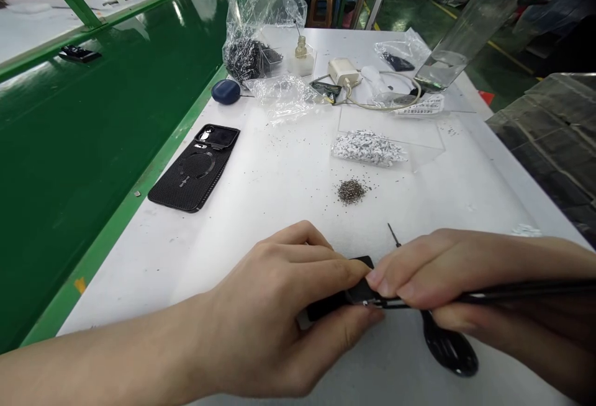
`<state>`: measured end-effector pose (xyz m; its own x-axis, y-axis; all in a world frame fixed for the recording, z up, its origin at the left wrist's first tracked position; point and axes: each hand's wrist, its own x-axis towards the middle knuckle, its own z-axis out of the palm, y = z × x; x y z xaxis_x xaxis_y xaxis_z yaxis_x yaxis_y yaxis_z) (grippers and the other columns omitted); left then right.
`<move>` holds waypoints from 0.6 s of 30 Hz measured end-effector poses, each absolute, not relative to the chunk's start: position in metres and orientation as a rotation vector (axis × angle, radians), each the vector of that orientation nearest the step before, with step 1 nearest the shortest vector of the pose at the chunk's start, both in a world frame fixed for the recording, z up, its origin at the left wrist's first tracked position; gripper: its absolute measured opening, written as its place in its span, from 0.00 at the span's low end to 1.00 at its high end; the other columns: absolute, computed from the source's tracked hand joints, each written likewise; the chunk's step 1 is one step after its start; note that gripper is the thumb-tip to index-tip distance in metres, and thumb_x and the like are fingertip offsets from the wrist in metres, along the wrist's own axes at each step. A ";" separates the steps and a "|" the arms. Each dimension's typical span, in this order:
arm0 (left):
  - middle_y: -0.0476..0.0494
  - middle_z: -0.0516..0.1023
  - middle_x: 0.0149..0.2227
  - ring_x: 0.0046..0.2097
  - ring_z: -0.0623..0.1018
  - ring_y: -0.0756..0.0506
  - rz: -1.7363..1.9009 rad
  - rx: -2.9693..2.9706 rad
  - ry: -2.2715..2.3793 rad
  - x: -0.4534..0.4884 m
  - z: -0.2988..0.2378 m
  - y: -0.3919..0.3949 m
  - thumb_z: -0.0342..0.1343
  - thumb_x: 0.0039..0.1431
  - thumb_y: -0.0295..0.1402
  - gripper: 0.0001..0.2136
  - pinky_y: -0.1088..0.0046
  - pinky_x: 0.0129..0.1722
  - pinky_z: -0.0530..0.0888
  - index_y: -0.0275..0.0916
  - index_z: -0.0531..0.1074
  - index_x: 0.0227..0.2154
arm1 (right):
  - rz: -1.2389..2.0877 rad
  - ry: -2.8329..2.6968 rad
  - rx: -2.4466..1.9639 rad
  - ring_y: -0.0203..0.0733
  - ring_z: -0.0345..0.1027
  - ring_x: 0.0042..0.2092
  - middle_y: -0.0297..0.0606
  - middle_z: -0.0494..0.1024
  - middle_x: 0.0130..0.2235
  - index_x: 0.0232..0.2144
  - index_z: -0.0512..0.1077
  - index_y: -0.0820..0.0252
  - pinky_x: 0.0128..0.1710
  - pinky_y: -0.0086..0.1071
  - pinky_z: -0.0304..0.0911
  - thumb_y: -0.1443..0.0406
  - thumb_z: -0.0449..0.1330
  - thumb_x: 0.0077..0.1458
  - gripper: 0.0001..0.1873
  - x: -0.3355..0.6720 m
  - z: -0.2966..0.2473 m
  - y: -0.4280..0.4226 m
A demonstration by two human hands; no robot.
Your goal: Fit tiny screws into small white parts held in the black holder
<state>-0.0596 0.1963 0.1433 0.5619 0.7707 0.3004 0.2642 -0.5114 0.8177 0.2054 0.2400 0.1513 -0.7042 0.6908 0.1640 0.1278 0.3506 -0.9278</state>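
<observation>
white workbench (288,207), phone case (193,169), left hand (279,313) holding black part (330,302), right hand (419,269) holding tweezers (521,292)

A matte black phone case (190,170), patterned with tiny dots and a ring, lies on the white bench (279,189). Left of the case runs glossy green panelling (93,176); beyond it sits a navy oval case (226,91); to its right lies a clear bag of white-and-grey pieces (367,148).

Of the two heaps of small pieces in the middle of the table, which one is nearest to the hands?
The dark heap is nearest, just beyond the left hand and right hand; the white heap lies farther off, on a clear sheet.
</observation>
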 end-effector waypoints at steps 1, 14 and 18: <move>0.38 0.87 0.35 0.33 0.85 0.45 0.865 2.051 0.830 -0.059 0.143 0.197 0.58 0.73 0.21 0.06 0.63 0.46 0.77 0.28 0.79 0.40 | 1.346 -2.082 -0.706 0.48 0.89 0.49 0.34 0.90 0.48 0.50 0.84 0.38 0.42 0.27 0.85 0.63 0.69 0.69 0.11 0.205 0.151 0.240; 0.42 0.83 0.31 0.35 0.84 0.46 0.879 2.090 0.840 -0.059 0.144 0.198 0.58 0.73 0.21 0.06 0.66 0.45 0.78 0.27 0.80 0.41 | 1.408 -2.040 -0.648 0.44 0.87 0.47 0.34 0.90 0.44 0.47 0.83 0.43 0.47 0.28 0.82 0.66 0.69 0.69 0.10 0.193 0.157 0.249; 0.43 0.83 0.31 0.35 0.85 0.45 0.864 2.086 0.849 -0.059 0.147 0.199 0.59 0.73 0.22 0.05 0.66 0.45 0.78 0.29 0.80 0.41 | 1.427 -2.035 -0.675 0.45 0.87 0.46 0.34 0.90 0.44 0.47 0.82 0.43 0.44 0.29 0.82 0.66 0.68 0.69 0.09 0.194 0.155 0.248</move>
